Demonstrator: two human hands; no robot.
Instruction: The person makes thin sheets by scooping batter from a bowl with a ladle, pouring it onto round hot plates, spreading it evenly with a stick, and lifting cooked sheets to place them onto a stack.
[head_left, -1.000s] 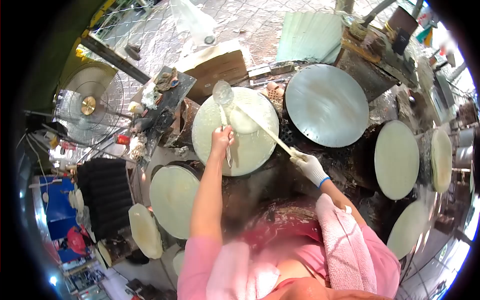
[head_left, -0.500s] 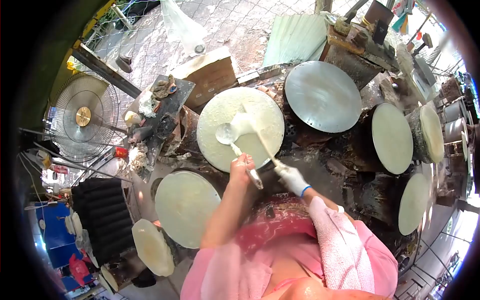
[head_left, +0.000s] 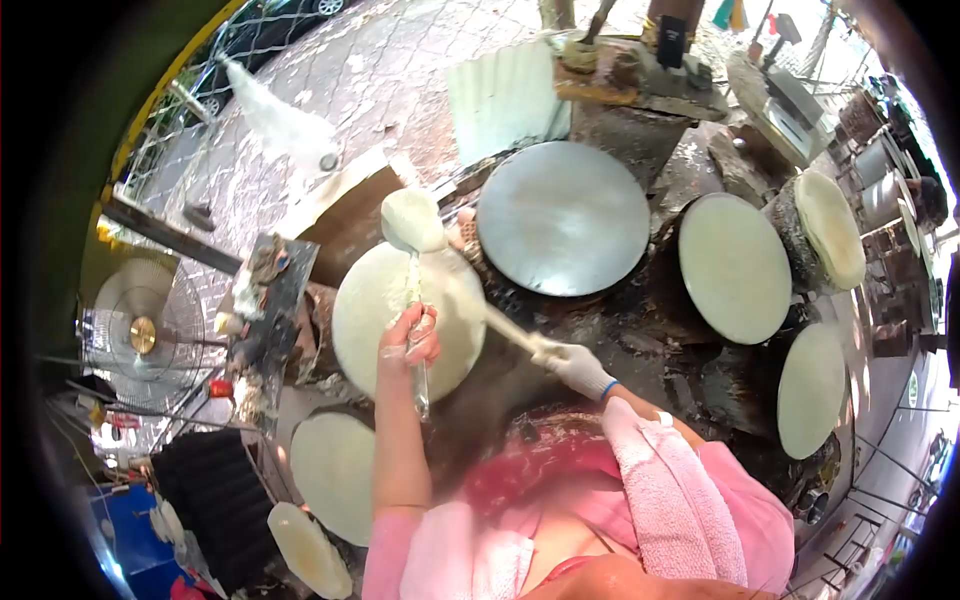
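Observation:
My bare left hand (head_left: 408,338) is closed around the handle of a ladle (head_left: 414,222). The ladle's bowl, filled with pale batter, hangs over the far edge of a round griddle (head_left: 375,340) coated with the same batter. In a white glove, my right hand (head_left: 580,370) grips the light wooden handle of a spreader (head_left: 510,328). Its far end is blurred over the right side of that griddle, so I cannot tell its shape or whether it touches the batter.
To the right, a bare metal griddle (head_left: 562,220) stands close by. More round griddles with pale sheets (head_left: 735,270) lie further right, and another sheet (head_left: 335,475) is at lower left. A fan (head_left: 143,335) and a cluttered stand (head_left: 275,300) flank the left side.
My left hand has lifted the ladle off the batter and moved up-left, its bowl now full. The spreader's end has shifted toward the griddle's right edge. The whole view has turned rightward.

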